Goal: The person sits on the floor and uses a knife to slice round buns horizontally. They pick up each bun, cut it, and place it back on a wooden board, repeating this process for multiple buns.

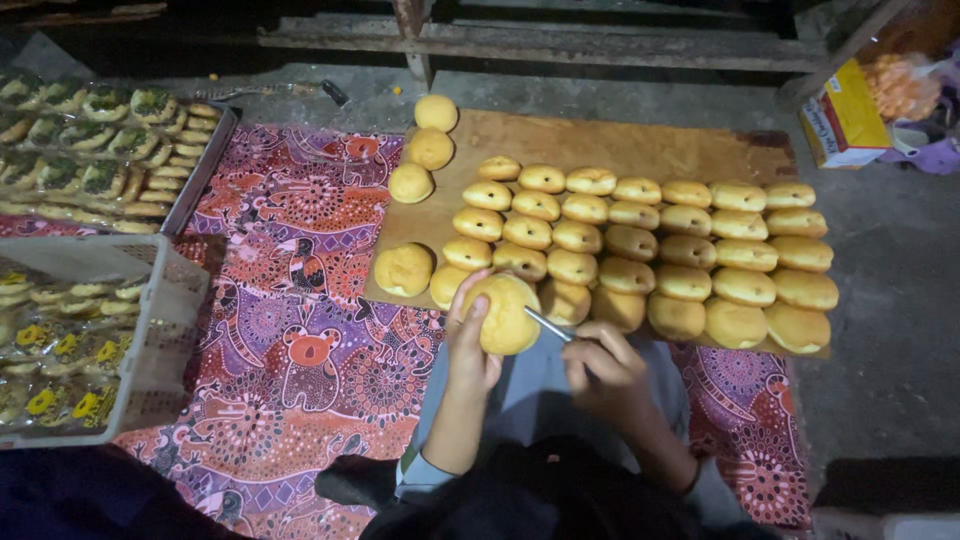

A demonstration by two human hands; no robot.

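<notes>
Bun (506, 314) in left hand (470, 350), knife (548, 325) in right hand (605, 372)

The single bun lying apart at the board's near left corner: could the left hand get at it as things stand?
Probably not at once. The bun lies uncovered just beyond the left hand with nothing between them, but that hand is wrapped around another bun, into which the right hand pushes a thin metal tool.

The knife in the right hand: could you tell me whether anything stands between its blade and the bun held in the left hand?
Nothing visible does: the knife in the right hand has its tip right at the side of the bun, which the left hand holds up.
</notes>
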